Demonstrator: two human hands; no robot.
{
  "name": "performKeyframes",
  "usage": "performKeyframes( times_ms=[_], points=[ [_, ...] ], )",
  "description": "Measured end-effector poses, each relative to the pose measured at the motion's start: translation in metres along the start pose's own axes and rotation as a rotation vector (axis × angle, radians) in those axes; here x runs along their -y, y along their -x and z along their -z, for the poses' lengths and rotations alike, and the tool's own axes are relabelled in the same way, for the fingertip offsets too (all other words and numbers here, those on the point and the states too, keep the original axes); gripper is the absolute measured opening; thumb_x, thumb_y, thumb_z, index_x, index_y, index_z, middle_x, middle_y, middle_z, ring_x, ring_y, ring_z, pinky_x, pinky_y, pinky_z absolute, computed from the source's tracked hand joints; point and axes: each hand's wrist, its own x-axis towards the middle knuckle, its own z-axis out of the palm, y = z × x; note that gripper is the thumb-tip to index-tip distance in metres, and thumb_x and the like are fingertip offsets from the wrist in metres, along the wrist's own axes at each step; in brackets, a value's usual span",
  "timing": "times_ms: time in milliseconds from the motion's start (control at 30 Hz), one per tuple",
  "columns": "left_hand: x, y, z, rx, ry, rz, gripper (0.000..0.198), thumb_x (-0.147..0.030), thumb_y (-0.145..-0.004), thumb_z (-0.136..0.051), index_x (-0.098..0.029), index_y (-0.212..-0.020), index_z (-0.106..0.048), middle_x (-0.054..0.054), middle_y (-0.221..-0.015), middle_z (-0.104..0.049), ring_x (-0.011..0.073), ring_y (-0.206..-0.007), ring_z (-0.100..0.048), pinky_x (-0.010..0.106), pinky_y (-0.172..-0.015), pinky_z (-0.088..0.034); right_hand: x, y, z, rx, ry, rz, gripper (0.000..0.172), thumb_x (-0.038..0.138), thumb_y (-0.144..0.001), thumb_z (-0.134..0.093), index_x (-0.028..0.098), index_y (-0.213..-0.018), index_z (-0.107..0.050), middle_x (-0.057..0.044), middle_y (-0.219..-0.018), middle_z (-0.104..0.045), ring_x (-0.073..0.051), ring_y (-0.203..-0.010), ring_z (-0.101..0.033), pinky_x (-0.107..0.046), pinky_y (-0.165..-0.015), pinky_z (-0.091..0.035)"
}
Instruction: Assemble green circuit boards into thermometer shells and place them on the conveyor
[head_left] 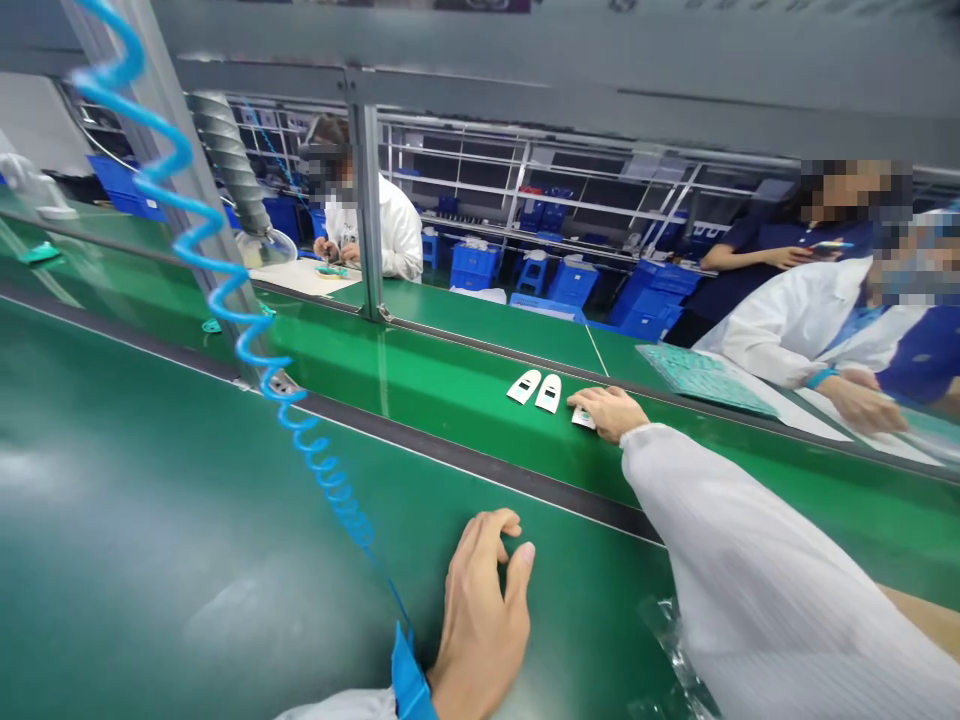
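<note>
My right hand (pixel 613 412) reaches over the green conveyor belt (pixel 442 375), its fingers closed over a small white plastic part (pixel 582 417). The hand covers much of that part. Left of it on the belt lie two similar white parts, a nearer white shell (pixel 549 393) and a farther white shell (pixel 523 386), both rounded at one end with a dark window. My left hand (pixel 484 600) rests over the green worktop (pixel 187 520), fingers loosely curved and thumb apart, holding nothing. A blue strap (pixel 410 675) circles its wrist, joined to a coiled blue cord (pixel 330 475).
A metal post (pixel 367 210) stands at the belt's far side. Clear plastic bags (pixel 679 650) lie beneath my right sleeve. Across the belt, a person in white (pixel 394 230) handles a small part, while another person's hand (pixel 862 400) is beside green sheets (pixel 705 378).
</note>
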Motion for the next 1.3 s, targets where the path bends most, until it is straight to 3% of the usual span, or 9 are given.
performKeyframes(
  times_ms=[167,300,400,500,733,833,967,1100,1300],
  points=[
    [-0.001,0.001,-0.001,0.026,0.025,0.041,0.020,-0.027,-0.099,-0.046,-0.024,-0.114,-0.059,0.006,-0.107,-0.063,0.0190,-0.083,-0.056,0.034,-0.076,-0.045,-0.025,-0.005,-0.005,0.048,0.105,-0.029,0.018,0.007,-0.081,-0.052,0.015,-0.089,-0.066,-0.015,-0.094,-0.070,-0.026,-0.087,-0.067,-0.041,-0.082,-0.049],
    [-0.001,0.000,0.000,0.043,0.020,0.047,0.019,-0.025,-0.098,-0.045,-0.024,-0.111,-0.059,0.006,-0.105,-0.062,0.0185,-0.080,-0.055,0.034,-0.075,-0.044,-0.023,-0.018,-0.004,0.003,0.076,0.008,0.035,0.004,-0.080,-0.049,0.014,-0.110,-0.064,-0.019,-0.115,-0.065,-0.026,-0.097,-0.066,-0.037,-0.084,-0.051],
    [-0.002,-0.001,0.001,0.044,0.009,0.057,0.019,-0.025,-0.099,-0.043,-0.024,-0.111,-0.058,0.006,-0.105,-0.062,0.0184,-0.080,-0.055,0.034,-0.075,-0.043,-0.012,-0.032,-0.003,0.029,0.014,0.110,0.062,-0.001,-0.074,-0.049,0.021,-0.131,-0.056,-0.012,-0.136,-0.058,-0.023,-0.115,-0.062,-0.032,-0.094,-0.050],
    [-0.004,-0.001,0.002,0.051,0.009,0.072,0.020,-0.027,-0.100,-0.042,-0.023,-0.111,-0.057,0.006,-0.103,-0.061,0.0187,-0.079,-0.055,0.035,-0.074,-0.043,-0.011,-0.041,-0.004,0.097,-0.018,0.137,0.069,-0.003,-0.072,-0.048,0.025,-0.135,-0.053,-0.008,-0.142,-0.055,-0.018,-0.113,-0.064,-0.028,-0.092,-0.050],
    [-0.004,-0.001,0.001,0.044,0.018,0.072,0.019,-0.026,-0.100,-0.041,-0.023,-0.110,-0.057,0.006,-0.102,-0.061,0.0191,-0.082,-0.056,0.036,-0.079,-0.044,-0.036,-0.027,0.001,0.212,0.114,-0.018,0.025,0.008,-0.063,-0.066,0.017,-0.086,-0.062,-0.011,-0.093,-0.065,-0.020,-0.068,-0.064,-0.030,-0.058,-0.046],
    [-0.003,-0.001,-0.001,0.042,0.017,0.047,0.018,-0.023,-0.099,-0.042,-0.023,-0.108,-0.057,0.006,-0.100,-0.061,0.0195,-0.083,-0.057,0.036,-0.078,-0.044,-0.030,-0.020,0.009,0.159,0.132,0.010,0.019,0.013,-0.069,-0.066,0.017,-0.087,-0.061,-0.014,-0.099,-0.063,-0.022,-0.074,-0.065,-0.032,-0.061,-0.047],
    [-0.001,-0.001,-0.001,0.032,0.001,0.014,0.017,-0.021,-0.098,-0.042,-0.022,-0.106,-0.057,0.006,-0.098,-0.061,0.0190,-0.083,-0.058,0.035,-0.078,-0.045,-0.008,-0.031,0.017,0.076,0.101,0.136,0.020,0.015,-0.079,-0.057,0.017,-0.098,-0.062,-0.017,-0.124,-0.061,-0.028,-0.103,-0.063,-0.038,-0.083,-0.051],
    [0.000,-0.002,0.000,0.019,-0.013,0.003,0.018,-0.022,-0.098,-0.043,-0.022,-0.108,-0.058,0.006,-0.097,-0.063,0.0189,-0.081,-0.059,0.034,-0.075,-0.046,0.001,-0.053,0.018,0.097,0.035,0.233,0.033,0.006,-0.070,-0.058,0.020,-0.098,-0.066,-0.009,-0.146,-0.054,-0.028,-0.133,-0.050,-0.040,-0.106,-0.042],
    [-0.002,-0.001,0.001,0.025,-0.015,0.025,0.018,-0.024,-0.099,-0.043,-0.023,-0.108,-0.059,0.006,-0.096,-0.063,0.0185,-0.079,-0.059,0.034,-0.074,-0.046,-0.018,-0.044,0.016,0.220,0.013,0.005,0.025,0.011,-0.075,-0.063,0.017,-0.099,-0.064,-0.012,-0.108,-0.069,-0.021,-0.094,-0.066,-0.029,-0.082,-0.049]
  ],
)
